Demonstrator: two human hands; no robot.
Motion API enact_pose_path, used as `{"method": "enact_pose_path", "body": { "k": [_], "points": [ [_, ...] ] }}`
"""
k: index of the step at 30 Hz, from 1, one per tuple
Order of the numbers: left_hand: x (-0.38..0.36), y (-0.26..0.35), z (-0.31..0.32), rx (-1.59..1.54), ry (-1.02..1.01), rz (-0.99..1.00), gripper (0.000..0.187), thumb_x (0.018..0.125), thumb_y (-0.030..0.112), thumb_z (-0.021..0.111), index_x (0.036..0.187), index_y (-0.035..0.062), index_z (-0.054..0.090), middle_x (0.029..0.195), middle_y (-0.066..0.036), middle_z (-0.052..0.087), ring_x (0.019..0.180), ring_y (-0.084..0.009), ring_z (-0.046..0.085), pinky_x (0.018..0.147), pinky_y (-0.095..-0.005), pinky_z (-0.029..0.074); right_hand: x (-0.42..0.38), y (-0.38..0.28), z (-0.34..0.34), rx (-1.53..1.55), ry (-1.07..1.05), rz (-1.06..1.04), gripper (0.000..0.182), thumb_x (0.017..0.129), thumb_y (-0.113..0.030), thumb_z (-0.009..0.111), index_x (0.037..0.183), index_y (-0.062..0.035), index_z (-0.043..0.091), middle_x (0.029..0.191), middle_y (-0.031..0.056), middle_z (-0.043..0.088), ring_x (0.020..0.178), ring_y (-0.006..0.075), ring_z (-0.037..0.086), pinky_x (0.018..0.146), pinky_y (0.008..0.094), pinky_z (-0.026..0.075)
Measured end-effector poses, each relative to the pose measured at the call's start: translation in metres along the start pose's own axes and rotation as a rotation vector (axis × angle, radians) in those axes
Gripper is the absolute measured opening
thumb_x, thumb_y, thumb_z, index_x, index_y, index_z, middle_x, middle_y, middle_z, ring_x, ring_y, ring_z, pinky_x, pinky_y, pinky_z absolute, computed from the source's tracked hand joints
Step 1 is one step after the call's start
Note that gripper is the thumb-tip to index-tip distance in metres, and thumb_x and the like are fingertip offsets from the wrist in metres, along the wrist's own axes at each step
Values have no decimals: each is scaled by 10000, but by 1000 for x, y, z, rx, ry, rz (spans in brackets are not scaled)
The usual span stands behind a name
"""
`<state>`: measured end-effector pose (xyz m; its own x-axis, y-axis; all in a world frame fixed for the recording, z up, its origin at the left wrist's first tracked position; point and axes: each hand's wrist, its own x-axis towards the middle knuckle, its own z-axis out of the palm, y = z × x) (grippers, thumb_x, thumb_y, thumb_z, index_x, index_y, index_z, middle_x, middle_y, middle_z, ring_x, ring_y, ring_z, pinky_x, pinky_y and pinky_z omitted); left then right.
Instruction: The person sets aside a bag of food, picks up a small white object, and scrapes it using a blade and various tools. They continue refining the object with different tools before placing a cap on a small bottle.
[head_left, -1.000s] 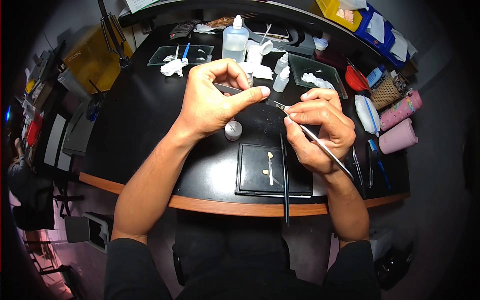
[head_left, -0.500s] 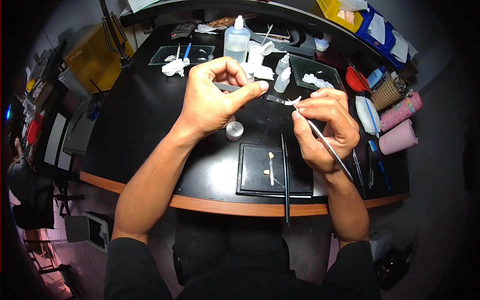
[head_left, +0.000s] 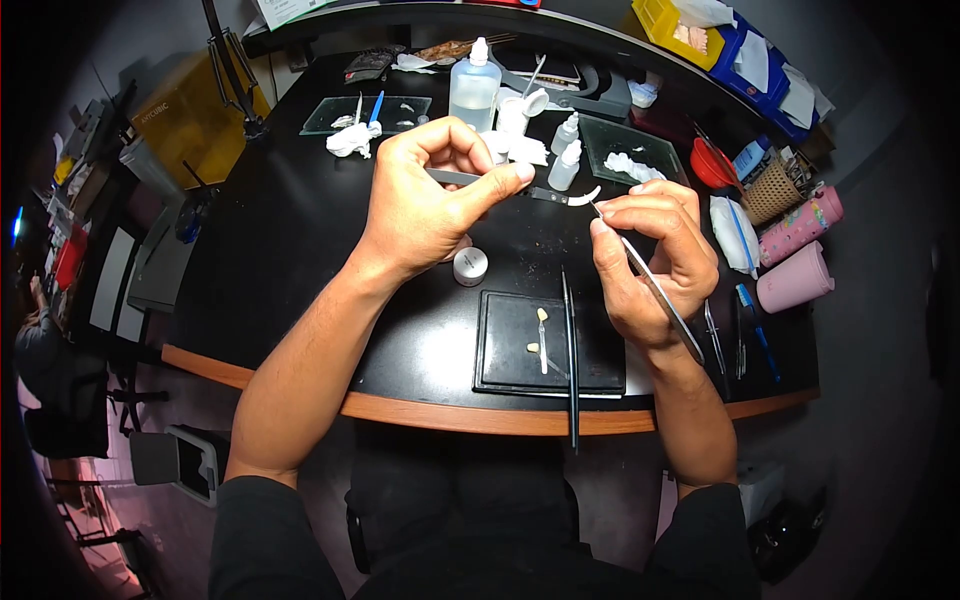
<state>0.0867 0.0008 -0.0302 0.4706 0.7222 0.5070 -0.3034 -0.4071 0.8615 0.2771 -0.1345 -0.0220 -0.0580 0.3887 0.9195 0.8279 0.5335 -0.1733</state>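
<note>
My left hand (head_left: 425,195) pinches a flat grey metal holder (head_left: 452,177) between thumb and fingers. At the far end of the holder sits a small curved whitish piece (head_left: 584,199). Closed in a pen grip, my right hand (head_left: 660,250) has a slim metal hand instrument (head_left: 655,288), its fine tip right beside the curved piece. Below my left wrist stands a small white-lidded jar (head_left: 470,266). A black slab (head_left: 500,350) bears two cream tooth-shaped pieces (head_left: 542,314) on a clear stick, and a thin dark brush (head_left: 571,360) lies across it.
Behind my hands stand a large clear bottle (head_left: 474,88), a small dropper bottle (head_left: 565,167) and a glass plate (head_left: 630,148). To the right are a blue toothbrush (head_left: 758,330), a pink cup (head_left: 795,277) and a red bowl (head_left: 711,162). The wooden table edge (head_left: 480,418) runs along the front.
The instrument tip in my right hand has shifted slightly right, off the curved piece, which shows more fully now. My left hand keeps nearly the same pose.
</note>
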Motion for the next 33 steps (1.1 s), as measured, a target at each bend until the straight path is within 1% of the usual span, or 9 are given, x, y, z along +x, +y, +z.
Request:
{"method": "enact_pose_path", "body": {
  "k": [3,6,13,19,22,26,29,33],
  "points": [
    [0,2,0,-26,-8,-20,256,870,118,879,790,57,644,709,-6,690,594,-33,617,528,-187,467,0,0,0,-5,0,4,178,727,50,792,861,-43,719,857,74,747,875,243,649,851,361,511],
    [-1,2,-1,-15,-29,-41,227,896,94,848,851,69,627,753,5,673,612,-28,606,537,-188,474,0,0,1,-9,13,-3,176,733,42,800,863,-44,719,857,74,747,881,244,647,853,365,511],
    [0,5,-1,-98,-9,-154,238,904,165,853,858,87,632,747,-5,687,577,-34,575,525,-189,440,-1,0,3,-24,81,-2,170,746,39,801,869,-44,720,866,76,748,877,245,642,856,372,511],
    [-2,6,1,-84,-18,-172,239,902,162,854,865,93,628,751,-4,686,572,-35,560,528,-190,437,-1,-3,4,5,29,-11,177,748,42,804,878,-46,723,874,79,752,872,252,657,852,368,516],
    [-2,4,0,-92,-22,-145,241,901,162,856,870,94,627,749,-1,683,572,-35,558,528,-193,437,-4,-5,3,48,-38,25,176,799,72,780,931,-23,714,936,99,753,973,259,643,953,394,488],
    [-2,5,0,-74,-22,-152,244,900,162,856,874,91,625,752,-3,681,575,-32,558,526,-197,436,-5,-5,4,72,-39,23,181,795,69,787,938,-19,721,937,102,758,960,258,646,930,388,501],
    [-2,5,1,-80,-17,-128,242,904,151,852,876,90,620,763,-5,684,577,-28,557,518,-200,435,-2,-3,5,47,-3,-6,167,753,35,807,881,-38,728,876,92,760,843,255,702,889,384,540],
    [-6,2,9,-131,20,-101,241,910,125,843,878,88,607,774,-7,676,587,-28,559,521,-196,441,-4,-4,7,96,31,62,159,757,50,797,882,-13,722,873,116,755,846,275,736,914,421,579]
  ]
}}
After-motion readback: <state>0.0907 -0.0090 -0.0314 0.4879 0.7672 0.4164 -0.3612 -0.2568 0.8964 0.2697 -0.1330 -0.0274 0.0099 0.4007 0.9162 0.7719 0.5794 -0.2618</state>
